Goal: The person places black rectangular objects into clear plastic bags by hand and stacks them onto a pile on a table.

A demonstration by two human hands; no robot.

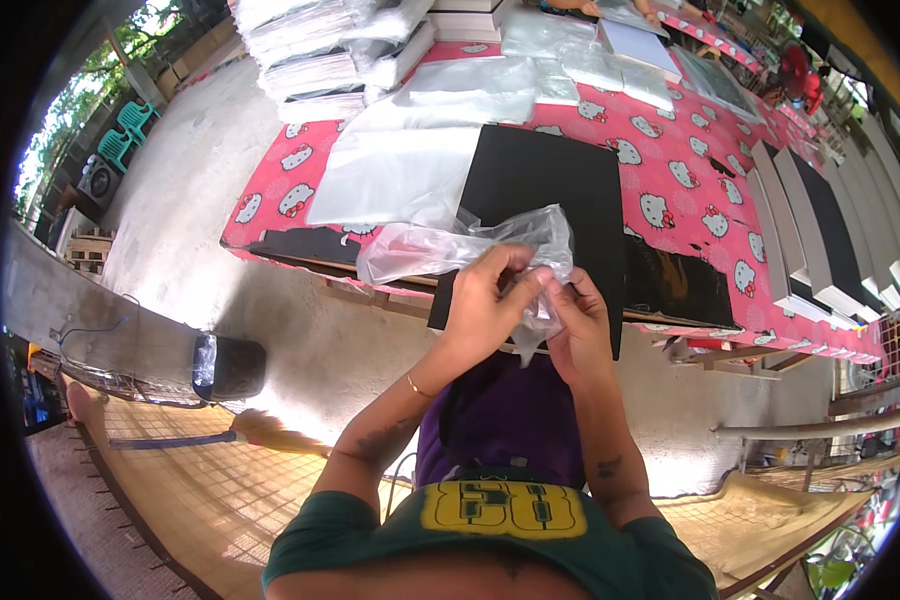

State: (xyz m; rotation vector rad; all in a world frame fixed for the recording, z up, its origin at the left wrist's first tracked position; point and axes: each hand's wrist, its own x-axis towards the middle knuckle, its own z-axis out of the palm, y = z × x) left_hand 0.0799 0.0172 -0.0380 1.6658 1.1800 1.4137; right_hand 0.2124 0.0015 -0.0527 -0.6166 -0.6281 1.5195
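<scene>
Head view | left fingers (pixel 526 289), right fingers (pixel 570 309): gripping crumpled clear plastic (pixel 410 254) | its edges indistinct

We wear dark green shirt (pixel 402 532), short-sleeved, cut wide at near edge. Across its front, big yellow print (pixel 505 509): blocky figures, dark outlines. Left sleeve (pixel 320 532) and right sleeve (pixel 662 550) plain green. On far side of shirt, deep purple lower garment (pixel 515 420); trousers or shorts, we cannot tell. Thin gold-coloured bracelet (pixel 420 387) rings our left wrist (pixel 432 370). Left forearm (pixel 360 465) bears broad, blurred dark tattoo (pixel 386 438); right forearm (pixel 604 420) bears smaller dark mark (pixel 608 467). Left hand (pixel 485 305) and right hand (pixel 582 330) bare.
</scene>
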